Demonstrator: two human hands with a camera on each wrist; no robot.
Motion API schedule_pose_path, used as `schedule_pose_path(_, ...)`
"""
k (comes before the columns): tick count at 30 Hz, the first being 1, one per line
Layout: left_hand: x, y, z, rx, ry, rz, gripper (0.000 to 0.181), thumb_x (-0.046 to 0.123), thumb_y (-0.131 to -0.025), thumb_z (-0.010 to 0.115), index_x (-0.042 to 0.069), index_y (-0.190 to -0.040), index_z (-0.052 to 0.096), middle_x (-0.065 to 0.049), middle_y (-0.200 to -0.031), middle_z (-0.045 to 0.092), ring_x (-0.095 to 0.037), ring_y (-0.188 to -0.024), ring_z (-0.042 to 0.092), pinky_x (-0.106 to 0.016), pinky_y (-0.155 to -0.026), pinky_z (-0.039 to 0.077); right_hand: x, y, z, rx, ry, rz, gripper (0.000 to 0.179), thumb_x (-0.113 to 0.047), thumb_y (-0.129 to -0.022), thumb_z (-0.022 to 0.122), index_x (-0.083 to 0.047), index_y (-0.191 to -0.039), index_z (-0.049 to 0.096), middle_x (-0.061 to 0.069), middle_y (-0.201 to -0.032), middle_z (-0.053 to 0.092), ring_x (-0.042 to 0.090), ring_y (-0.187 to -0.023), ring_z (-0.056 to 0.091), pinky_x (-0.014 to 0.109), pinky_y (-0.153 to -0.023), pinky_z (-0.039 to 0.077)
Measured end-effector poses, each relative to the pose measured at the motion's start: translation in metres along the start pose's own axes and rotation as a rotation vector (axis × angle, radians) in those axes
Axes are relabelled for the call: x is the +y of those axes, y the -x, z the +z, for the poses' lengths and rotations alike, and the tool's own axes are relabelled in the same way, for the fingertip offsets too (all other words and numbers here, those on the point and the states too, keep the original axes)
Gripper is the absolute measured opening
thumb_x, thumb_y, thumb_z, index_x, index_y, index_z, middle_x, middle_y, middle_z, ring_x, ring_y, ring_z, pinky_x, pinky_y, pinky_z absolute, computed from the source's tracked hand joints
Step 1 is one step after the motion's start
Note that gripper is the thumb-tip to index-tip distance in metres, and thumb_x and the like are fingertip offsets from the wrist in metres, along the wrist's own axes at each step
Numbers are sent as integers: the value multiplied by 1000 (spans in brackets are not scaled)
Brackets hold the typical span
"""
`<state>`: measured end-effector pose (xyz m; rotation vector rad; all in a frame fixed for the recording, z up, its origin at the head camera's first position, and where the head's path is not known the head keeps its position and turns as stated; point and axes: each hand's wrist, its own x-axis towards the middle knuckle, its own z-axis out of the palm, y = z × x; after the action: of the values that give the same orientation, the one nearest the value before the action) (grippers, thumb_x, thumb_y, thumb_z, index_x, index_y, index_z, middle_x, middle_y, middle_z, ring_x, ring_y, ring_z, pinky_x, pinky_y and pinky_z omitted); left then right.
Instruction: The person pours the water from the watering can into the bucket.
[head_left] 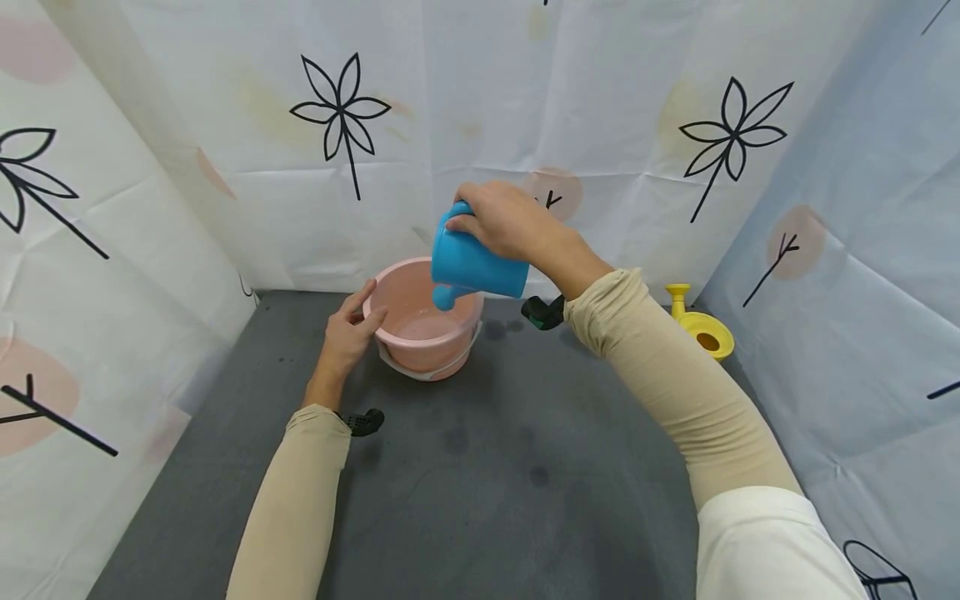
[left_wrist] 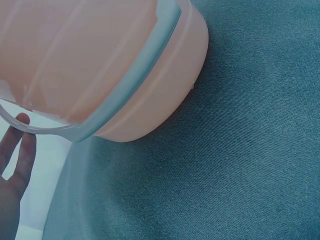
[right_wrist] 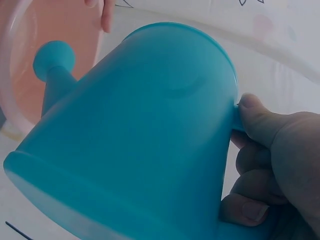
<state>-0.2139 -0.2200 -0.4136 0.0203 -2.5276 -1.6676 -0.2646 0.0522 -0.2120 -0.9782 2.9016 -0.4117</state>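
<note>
My right hand (head_left: 504,218) grips a blue toy watering can (head_left: 476,260) by its handle. The can is tilted on its side, its round spout head (right_wrist: 54,59) pointing down over the mouth of a pink bucket (head_left: 427,354). In the right wrist view, curled fingers (right_wrist: 252,182) and the thumb wrap the handle. My left hand (head_left: 348,333) holds the bucket's left rim, thumb over the edge and fingers along the outside. The bucket stands upright on the dark table, and its pale handle (left_wrist: 130,85) hangs down the front.
A yellow watering can (head_left: 707,333) lies at the table's right edge. Patterned white cloth walls (head_left: 465,108) rise behind and at both sides. Dark wet-looking spots (head_left: 538,477) mark the grey tabletop (head_left: 450,517).
</note>
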Motion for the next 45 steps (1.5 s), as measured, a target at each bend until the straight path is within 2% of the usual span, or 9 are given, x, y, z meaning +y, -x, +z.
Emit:
schedule_pose_path(7,0,0,1,0,8,1,62,26,-102,63,18,-159,39,-6,-168,31,-42,-137,51,-53,-105,47,8,2,2,46,-42,28,43,-39,-107,51,-8,-136,56,13,-129,65,27,-117,61,42,-100,50)
schedule_pose_path(10,1,1,1,2,15,1,62,25,-102,63,18,-159,39,-6,-168,31,-43,-138,51,-54,-106,46,12,3,4,66,-57,27,42,-38,-107,52,-7,-135,56,14,-127,66,28,-115,61,42,-99,50)
schedule_pose_path(16,1,1,1,9,9,6,60,25,-103,62,18,-158,40,-6,-168,33,-41,-137,51,-47,-103,47,21,10,9,117,-102,16,39,-34,-107,54,-4,-131,58,16,-125,67,29,-111,64,41,-97,50)
schedule_pose_path(22,1,1,1,7,3,5,60,26,-102,62,18,-158,40,-4,-168,32,-41,-136,53,-41,-100,48,33,23,18,208,-164,-5,36,-32,-106,57,-3,-127,60,17,-121,69,31,-108,67,43,-95,52)
schedule_pose_path(28,1,0,1,10,-4,4,61,27,-102,63,19,-158,40,-4,-168,33,-40,-135,53,-38,-99,48,47,36,33,303,-181,-40,36,-30,-105,58,-3,-128,60,17,-117,71,32,-107,69,43,-95,53)
schedule_pose_path(33,-4,-1,2,5,18,-5,61,26,-102,64,20,-158,41,-4,-168,33,-40,-134,54,-19,-87,46,59,43,48,361,-224,-58,35,-27,-105,58,0,-128,58,20,-114,71,34,-105,70,45,-96,54)
schedule_pose_path(35,-4,-1,3,6,23,-6,60,25,-102,64,21,-158,41,-4,-168,33,-41,-133,54,-14,-83,44,64,45,53,385,-245,-61,35,-25,-105,58,1,-128,57,21,-114,70,34,-104,70,46,-95,54)
schedule_pose_path(41,-1,1,3,11,5,-6,60,27,-102,63,20,-158,41,-4,-168,33,-39,-134,54,-17,-86,44,78,54,70,453,-336,-68,33,-19,-107,54,6,-128,54,25,-110,64,36,-100,64,47,-90,49)
schedule_pose_path(45,-7,-3,2,13,17,1,61,26,-102,63,21,-158,41,-5,-167,33,-40,-134,54,-14,-83,44,85,59,80,489,-406,-39,33,-17,-107,54,7,-129,52,24,-105,62,35,-96,61,49,-88,48)
